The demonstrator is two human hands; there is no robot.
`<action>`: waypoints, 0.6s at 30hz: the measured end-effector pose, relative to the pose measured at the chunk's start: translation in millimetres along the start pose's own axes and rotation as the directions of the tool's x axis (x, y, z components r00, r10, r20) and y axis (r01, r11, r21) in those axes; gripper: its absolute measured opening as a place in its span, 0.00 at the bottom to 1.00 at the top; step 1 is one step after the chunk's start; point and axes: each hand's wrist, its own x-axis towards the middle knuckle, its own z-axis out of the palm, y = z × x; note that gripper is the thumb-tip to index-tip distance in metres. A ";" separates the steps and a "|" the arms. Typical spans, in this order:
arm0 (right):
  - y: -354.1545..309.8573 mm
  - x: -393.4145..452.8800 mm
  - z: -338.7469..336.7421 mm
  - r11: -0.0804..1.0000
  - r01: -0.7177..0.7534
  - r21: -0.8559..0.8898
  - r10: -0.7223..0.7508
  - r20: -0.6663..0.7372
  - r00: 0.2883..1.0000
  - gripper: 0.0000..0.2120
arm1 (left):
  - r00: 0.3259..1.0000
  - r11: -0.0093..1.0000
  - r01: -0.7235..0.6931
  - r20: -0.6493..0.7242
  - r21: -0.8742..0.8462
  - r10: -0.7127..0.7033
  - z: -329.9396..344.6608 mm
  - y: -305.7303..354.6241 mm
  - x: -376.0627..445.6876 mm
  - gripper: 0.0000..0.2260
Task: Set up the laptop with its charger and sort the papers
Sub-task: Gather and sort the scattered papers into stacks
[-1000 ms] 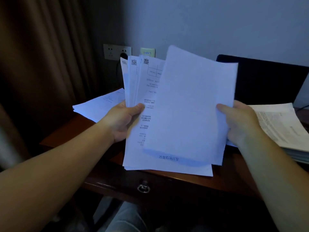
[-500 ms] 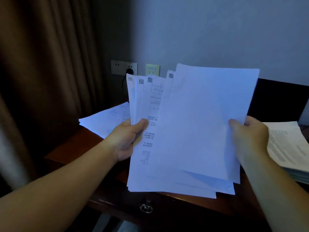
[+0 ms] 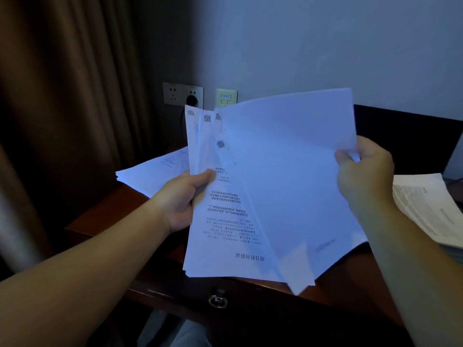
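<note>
Left hand [image 3: 184,199] grips a fanned stack of printed papers [image 3: 225,221] by its left edge, thumb on top — held up over the wooden desk [image 3: 100,221]. Right hand [image 3: 365,171] pinches a loose sheet [image 3: 288,159] by its right edge, overlapping the stack, with the dark laptop [image 3: 406,141] behind.

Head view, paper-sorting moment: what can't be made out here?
- Laptop: a dark shape at the wall, its left part behind the sheets held by the right hand.
- Charger cable: the plug sits in the wall socket; its run is hidden by the fanned papers in the left hand.
- Right stack: cut by the frame edge, print blurred.
- Left pile: print too small.
</note>
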 end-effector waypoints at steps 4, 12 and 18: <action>-20.6 1.9 10.2 0.956 0.280 -0.087 -0.268 0.136 0.954 0.13 | 0.995 0.994 0.103 0.018 -0.047 -0.102 -5.5 1.7 -4.2 0.20; -44.1 5.6 15.3 0.932 0.335 0.139 -0.361 0.283 0.888 0.22 | 0.996 0.995 0.088 0.009 -0.055 -0.088 -31.4 1.1 -5.0 0.14; -57.0 -4.8 43.8 0.764 0.639 -0.083 -0.514 0.520 0.682 0.19 | 0.978 0.982 0.189 0.097 -0.027 -0.186 -26.9 6.9 -12.1 0.16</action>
